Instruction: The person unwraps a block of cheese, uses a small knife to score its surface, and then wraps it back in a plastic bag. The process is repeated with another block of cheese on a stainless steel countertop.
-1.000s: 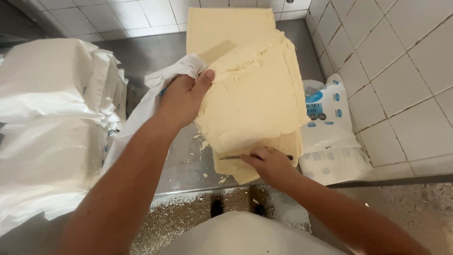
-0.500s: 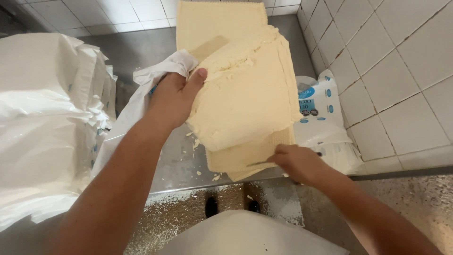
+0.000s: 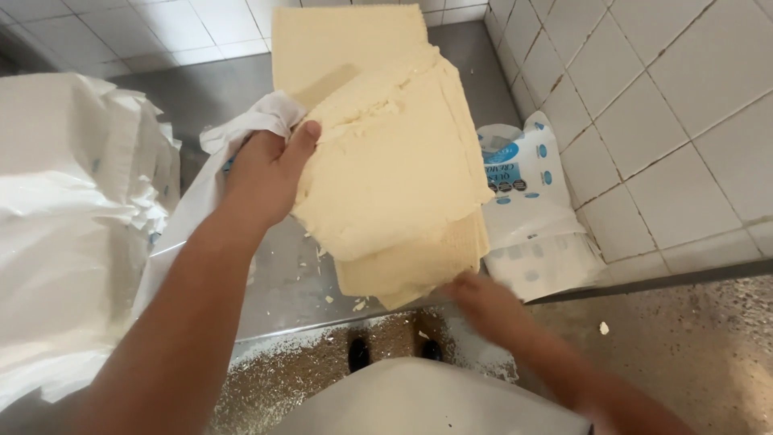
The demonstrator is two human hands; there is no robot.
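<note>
A large pale yellow block of cheese (image 3: 394,161) lies tilted on a steel counter (image 3: 282,282), resting on a thinner slab (image 3: 419,266) beneath it. My left hand (image 3: 270,173) grips the block's left edge together with a fold of white plastic wrap (image 3: 241,129). My right hand (image 3: 483,302), blurred, is below the slab's near corner at the counter's front edge, and I cannot tell whether it touches the slab. Another flat yellow block (image 3: 338,40) lies behind, toward the wall.
White plastic-wrapped bundles (image 3: 72,217) fill the counter's left side. An empty white bag with blue print (image 3: 523,209) lies at the right against the tiled wall (image 3: 660,121). Cheese crumbs dot the counter and the speckled floor (image 3: 692,346). My shoes (image 3: 394,350) show below.
My right hand has dropped from the slab's front edge to below the counter's edge. The cheese block has shifted a little under my left hand, which keeps its grip.
</note>
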